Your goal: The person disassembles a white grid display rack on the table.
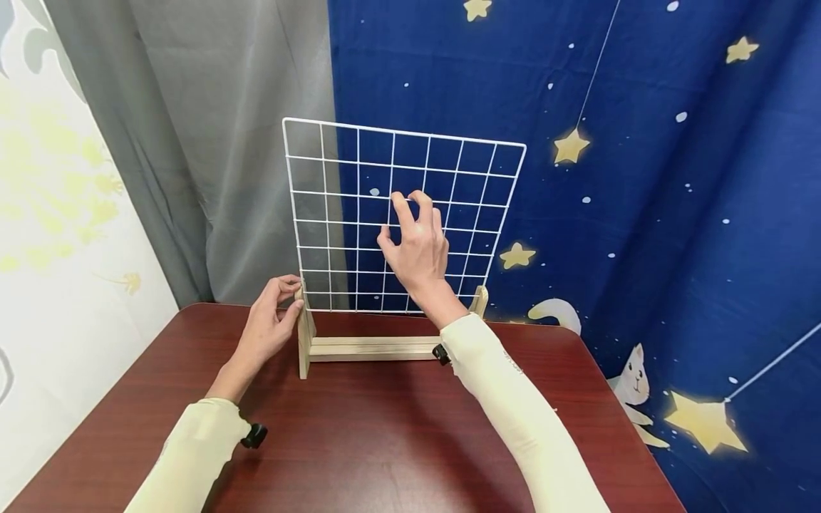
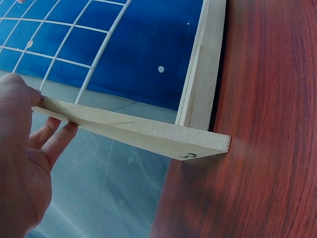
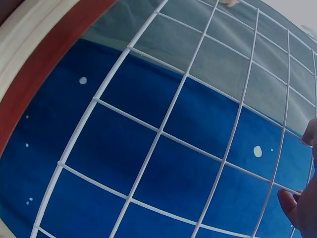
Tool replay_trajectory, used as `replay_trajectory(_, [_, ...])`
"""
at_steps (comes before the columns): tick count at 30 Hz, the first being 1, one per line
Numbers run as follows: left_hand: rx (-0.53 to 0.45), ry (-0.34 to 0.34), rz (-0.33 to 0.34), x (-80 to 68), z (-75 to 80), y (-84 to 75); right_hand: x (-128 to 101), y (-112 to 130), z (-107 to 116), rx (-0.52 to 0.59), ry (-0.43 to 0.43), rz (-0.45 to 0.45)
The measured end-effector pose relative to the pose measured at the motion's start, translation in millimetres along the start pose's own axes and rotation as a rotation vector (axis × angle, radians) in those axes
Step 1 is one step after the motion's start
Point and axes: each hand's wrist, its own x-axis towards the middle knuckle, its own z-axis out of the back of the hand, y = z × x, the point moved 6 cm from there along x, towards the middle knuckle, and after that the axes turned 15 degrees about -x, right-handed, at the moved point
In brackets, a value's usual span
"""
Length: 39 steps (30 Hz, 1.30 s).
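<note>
Two hands are in use here. My left hand (image 1: 266, 317), at the left of the head view, pinches the upper end of the left post (image 1: 304, 345) of the wooden stand (image 1: 375, 350); in the left wrist view, two of its fingertips show against the outer face. My right hand (image 1: 420, 249), near the middle of the head view, has its fingers and thumb bent around the wires of the white wire grid (image 1: 358, 223).

The grid is upright in the middle of the frame, in front of the blue curtain (image 1: 641, 178). Its bottom wire is above the crossbar, with a gap between them, and on the left it appears to meet the post. The lower right corner is behind my forearm, so I cannot tell how it sits at the right post (image 1: 479, 303).

In my judgement, to do this well I should hold the post firmly but not pull it outward, because the side wire could slip away. The right hand should guide the grid gently, without bending the wires, and it is better to check that both sides are level. The stand should rest flat on the table (image 1: 359, 434); if I push too hard, I think it may tilt or slide.
</note>
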Motion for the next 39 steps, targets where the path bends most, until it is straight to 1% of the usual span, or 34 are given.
replay_trajectory(7, [0.016, 0.002, -0.016, -0.8, -0.2, 1.3, 14, 1, 7, -0.001, -0.005, 0.018])
replay_trajectory(14, [0.019, 0.001, -0.034, -1.3, -0.4, 32.0, 24, -2, 12, -0.015, -0.013, 0.019])
replay_trajectory(15, [0.025, 0.001, -0.039, -1.3, -0.2, 33.0, 26, -2, 12, -0.016, -0.015, 0.019])
replay_trajectory(21, [0.106, 0.008, -0.052, -2.4, -0.4, 31.1, 36, -4, 18, -0.008, -0.031, 0.016])
replay_trajectory(24, [0.123, 0.016, -0.048, -2.2, -1.1, 30.7, 41, -7, 23, -0.01, -0.049, 0.007])
replay_trajectory(28, [0.113, 0.03, -0.044, -1.2, -1.1, 31.1, 48, -12, 29, -0.005, -0.077, -0.008])
replay_trajectory(33, [0.118, 0.04, -0.043, -0.5, 2.6, 30.6, 54, -17, 38, 0.018, -0.108, -0.024])
replay_trajectory(39, [0.095, 0.065, -0.057, 0.8, 7.0, 27.9, 59, -28, 51, 0.044, -0.149, -0.038])
